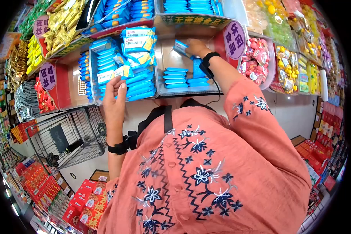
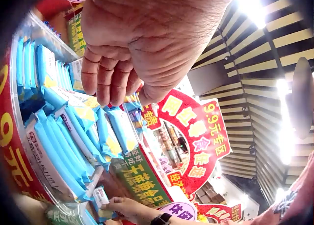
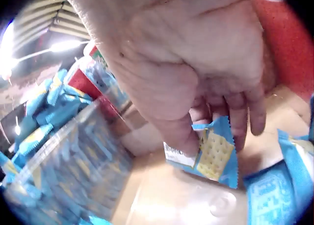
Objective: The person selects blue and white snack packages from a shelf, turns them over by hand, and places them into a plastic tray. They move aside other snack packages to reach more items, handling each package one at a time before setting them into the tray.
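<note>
My right hand (image 1: 199, 48) pinches a small blue biscuit packet (image 3: 217, 154) between thumb and fingers, inside the right-hand clear bin (image 1: 171, 93). A cracker picture and a white label show on its wrapper. Below that hand, a neat stack of blue packets (image 1: 175, 77) lies at the front of the bin, with a blue packet (image 3: 270, 193) close beside it. My left hand (image 1: 115, 102) hovers at the piled blue biscuit packets (image 1: 138, 84) in the neighbouring bin, its fingers loosely bent. Its fingertips are right at a white-and-yellow-fronted packet (image 1: 123, 71).
A clear plastic wall (image 3: 73, 151) divides the two bins. Behind them are more bins of blue packets (image 1: 189, 6). Pink candy packs (image 1: 255, 58) stand to the right, gold-wrapped sweets (image 1: 64, 29) to the left. A wire shopping cart (image 1: 72, 136) is at the left.
</note>
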The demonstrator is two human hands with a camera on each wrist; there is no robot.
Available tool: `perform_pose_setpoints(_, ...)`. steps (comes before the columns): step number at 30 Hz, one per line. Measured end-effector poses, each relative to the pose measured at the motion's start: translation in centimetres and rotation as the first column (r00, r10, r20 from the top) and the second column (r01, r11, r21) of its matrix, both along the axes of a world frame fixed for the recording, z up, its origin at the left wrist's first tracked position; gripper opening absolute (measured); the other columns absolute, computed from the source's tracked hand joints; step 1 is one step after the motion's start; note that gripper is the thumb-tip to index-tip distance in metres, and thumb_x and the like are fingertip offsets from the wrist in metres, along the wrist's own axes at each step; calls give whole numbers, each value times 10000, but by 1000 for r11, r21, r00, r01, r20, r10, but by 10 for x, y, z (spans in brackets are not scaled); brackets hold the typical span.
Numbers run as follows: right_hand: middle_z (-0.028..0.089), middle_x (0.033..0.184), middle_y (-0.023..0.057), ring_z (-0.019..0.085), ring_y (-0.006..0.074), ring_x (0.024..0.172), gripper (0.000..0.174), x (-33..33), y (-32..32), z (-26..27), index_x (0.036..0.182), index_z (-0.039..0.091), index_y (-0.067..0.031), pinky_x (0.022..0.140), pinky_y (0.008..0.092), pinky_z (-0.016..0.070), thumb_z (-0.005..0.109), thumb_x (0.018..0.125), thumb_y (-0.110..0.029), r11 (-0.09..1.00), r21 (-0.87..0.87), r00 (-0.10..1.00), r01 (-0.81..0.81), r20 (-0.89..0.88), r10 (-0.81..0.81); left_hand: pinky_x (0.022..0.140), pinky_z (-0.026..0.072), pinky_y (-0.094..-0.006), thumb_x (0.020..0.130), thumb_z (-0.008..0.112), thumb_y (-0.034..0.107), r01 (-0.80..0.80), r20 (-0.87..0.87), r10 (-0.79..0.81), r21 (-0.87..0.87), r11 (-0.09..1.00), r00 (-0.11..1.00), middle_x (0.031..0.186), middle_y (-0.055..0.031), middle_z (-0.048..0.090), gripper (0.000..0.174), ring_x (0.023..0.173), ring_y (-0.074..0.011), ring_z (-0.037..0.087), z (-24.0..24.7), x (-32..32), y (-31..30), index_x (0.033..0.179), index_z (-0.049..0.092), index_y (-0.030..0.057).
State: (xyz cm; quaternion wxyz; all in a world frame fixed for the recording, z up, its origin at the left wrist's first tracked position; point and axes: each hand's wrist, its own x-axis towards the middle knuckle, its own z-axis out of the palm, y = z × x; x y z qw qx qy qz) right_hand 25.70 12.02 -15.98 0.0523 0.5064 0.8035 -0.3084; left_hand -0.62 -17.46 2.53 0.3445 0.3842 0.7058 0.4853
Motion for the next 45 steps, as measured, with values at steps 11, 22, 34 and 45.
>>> perform_pose_setpoints(11, 699, 955, 219, 684, 364, 911, 324, 16, -40, 78, 1003, 664, -15, 819, 453, 526, 687, 768, -237, 998, 22, 952, -65, -299, 69, 832, 510, -266, 958, 651, 146, 256, 14, -257, 60, 965, 966, 1050, -87, 667, 320, 931, -133, 630, -14, 47, 65, 1228, 599, -17)
perform_pose_setpoints(22, 673, 1094, 249, 650, 391, 1062, 610, -5, -94, 46, 1192, 588, -9, 903, 447, 516, 821, 704, -290, 907, -81, 911, -413, -60, 409, 824, 525, -304, 924, 695, 178, 513, -203, -507, -30, 858, 838, 1110, -126, 669, 363, 965, -196, 653, -20, 98, 83, 1215, 604, -20)
perform_pose_setpoints(34, 577, 1224, 250, 578, 406, 1147, 931, -36, -123, 74, 1417, 401, -3, 907, 538, 491, 862, 654, -273, 817, 43, 808, -575, 183, 560, 860, 514, -299, 965, 651, 183, 261, -102, -276, -134, 956, 956, 1128, -120, 671, 337, 976, -173, 637, -14, 45, 28, 1223, 590, -25)
perform_pose_setpoints(45, 537, 1242, 270, 560, 408, 1131, 1038, -39, -129, 67, 1509, 307, -28, 899, 517, 493, 834, 665, -323, 758, 100, 743, -645, 312, 592, 861, 513, -303, 955, 657, 189, 178, -118, -196, -148, 973, 973, 1127, -120, 674, 338, 972, -178, 639, -16, 25, 10, 1209, 604, -28)
